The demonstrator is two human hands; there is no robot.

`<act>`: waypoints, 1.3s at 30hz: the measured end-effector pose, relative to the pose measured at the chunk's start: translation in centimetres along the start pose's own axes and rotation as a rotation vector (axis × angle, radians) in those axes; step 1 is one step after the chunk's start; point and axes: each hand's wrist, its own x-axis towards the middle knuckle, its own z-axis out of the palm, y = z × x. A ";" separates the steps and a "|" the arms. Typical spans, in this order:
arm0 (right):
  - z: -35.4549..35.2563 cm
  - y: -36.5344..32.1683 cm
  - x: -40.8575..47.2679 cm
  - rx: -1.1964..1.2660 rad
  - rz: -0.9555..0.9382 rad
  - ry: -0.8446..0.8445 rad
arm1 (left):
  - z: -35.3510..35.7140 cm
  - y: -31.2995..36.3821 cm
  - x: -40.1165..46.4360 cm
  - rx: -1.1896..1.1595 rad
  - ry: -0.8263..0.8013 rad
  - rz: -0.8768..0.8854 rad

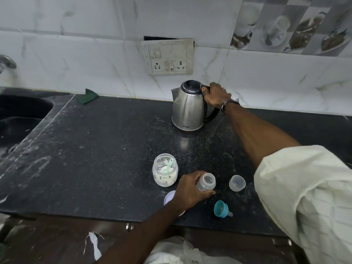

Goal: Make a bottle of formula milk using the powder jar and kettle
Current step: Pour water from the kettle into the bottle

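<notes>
A steel kettle (pixel 188 109) with a black lid stands at the back of the dark counter (pixel 95 149). My right hand (pixel 217 95) grips the top of its black handle, thumb near the lid. Near the front edge my left hand (pixel 190 191) holds a clear, uncapped baby bottle (pixel 206 181) upright on the counter. Just left of it stands the open powder jar (pixel 165 170), with white powder and a pale green scoop inside. The jar's lid (pixel 169 197) lies partly hidden under my left wrist.
A clear bottle cap (pixel 237 182) sits right of the bottle, and a teal teat ring (pixel 222 209) lies in front of it. A dark sink (pixel 17 119) is at the left, a green cloth (pixel 88 96) by the wall, a socket panel (pixel 168 57) above the kettle.
</notes>
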 end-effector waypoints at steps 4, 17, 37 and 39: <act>0.2 0.1 0.6 0.053 0.012 0.001 | 0.0 0.1 0.0 0.006 0.011 -0.003; 1.7 1.3 -1.0 0.550 0.367 0.101 | 0.1 0.1 0.0 -0.011 0.019 -0.010; 1.7 7.8 -8.0 0.838 0.303 0.335 | 0.3 -0.5 0.1 -0.021 0.029 -0.006; 0.7 8.6 -8.7 0.832 0.218 0.336 | 0.4 -0.6 0.1 -0.027 0.029 -0.015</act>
